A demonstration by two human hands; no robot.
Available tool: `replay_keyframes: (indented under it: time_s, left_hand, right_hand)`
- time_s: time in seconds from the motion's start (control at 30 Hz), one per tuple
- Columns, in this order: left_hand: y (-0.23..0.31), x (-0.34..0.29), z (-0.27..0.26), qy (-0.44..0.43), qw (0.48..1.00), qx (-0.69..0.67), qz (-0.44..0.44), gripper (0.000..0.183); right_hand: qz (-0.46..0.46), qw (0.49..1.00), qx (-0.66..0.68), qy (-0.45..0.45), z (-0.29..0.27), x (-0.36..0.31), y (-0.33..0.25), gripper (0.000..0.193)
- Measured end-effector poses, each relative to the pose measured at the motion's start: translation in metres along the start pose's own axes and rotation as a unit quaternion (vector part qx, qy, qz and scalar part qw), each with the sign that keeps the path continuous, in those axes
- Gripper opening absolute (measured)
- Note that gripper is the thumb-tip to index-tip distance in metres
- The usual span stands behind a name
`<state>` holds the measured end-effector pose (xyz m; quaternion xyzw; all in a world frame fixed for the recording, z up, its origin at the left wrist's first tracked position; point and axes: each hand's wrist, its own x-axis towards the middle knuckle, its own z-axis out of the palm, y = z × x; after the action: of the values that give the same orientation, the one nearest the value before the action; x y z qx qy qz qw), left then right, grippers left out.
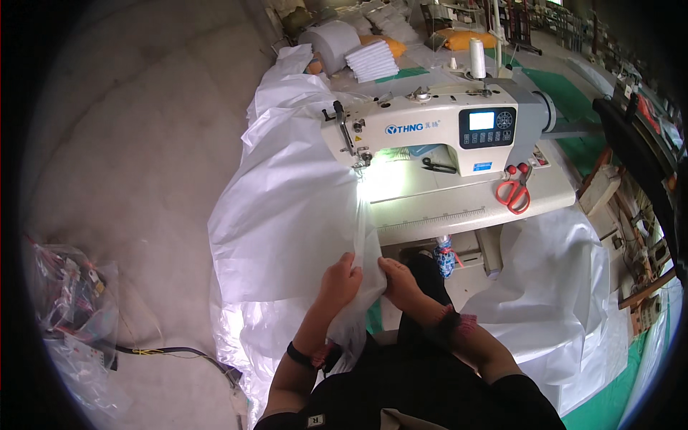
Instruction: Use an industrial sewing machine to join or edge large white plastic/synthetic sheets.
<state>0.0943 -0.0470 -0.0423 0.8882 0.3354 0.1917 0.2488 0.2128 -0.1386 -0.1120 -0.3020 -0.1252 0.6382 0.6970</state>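
A large white sheet (287, 229), smooth like woven plastic or film, hangs over the left side of the sewing machine (408, 115). Its gathered edge runs from under the lit needle area down toward me. My left hand (341, 281) is closed on this edge with the thumb up. Just to the right, my right hand (400, 279) pinches the same edge, its fingertips partly hidden by the folds. The machine is white, with a small lit screen and a button panel (487, 127). Glare hides the needle and the seam.
Red-handled scissors (513, 195) lie on the machine table (459, 215), and a small black tool (438, 166) rests under the arm. More white sheeting (545, 287) drapes at the right. A thread cone (477, 59) stands behind. Clear plastic bags (75, 294) and a dark cable (179, 351) lie left.
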Motion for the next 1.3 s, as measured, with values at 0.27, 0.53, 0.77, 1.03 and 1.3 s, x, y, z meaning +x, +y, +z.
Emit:
replay_keyframes:
  time_s: [0.27,0.53,0.77,1.03,1.3]
  left_hand:
    - [-0.014,0.009,0.008,-0.073,0.983,-0.169,-0.005,0.027]
    - [-0.021,0.004,0.008,-0.080,0.988,-0.130,0.006,0.019]
    - [-0.027,-0.001,0.020,-0.170,0.913,-0.355,-0.110,0.019]
    - [-0.009,-0.033,0.005,-0.017,0.980,-0.165,-0.107,0.026]
    - [-0.003,-0.052,-0.006,-0.008,0.997,-0.044,-0.065,0.023]
  right_hand:
    - [-0.208,0.792,-0.572,0.043,0.029,-0.026,-0.012,0.019]
    - [-0.228,0.783,-0.578,0.025,0.033,-0.039,0.006,0.022]
    - [-0.148,0.682,-0.715,-0.026,0.045,-0.048,0.006,0.021]
    - [-0.071,0.830,-0.544,-0.102,0.012,-0.021,0.023,0.020]
    - [0.170,0.801,-0.467,-0.333,0.057,-0.014,0.066,0.015]
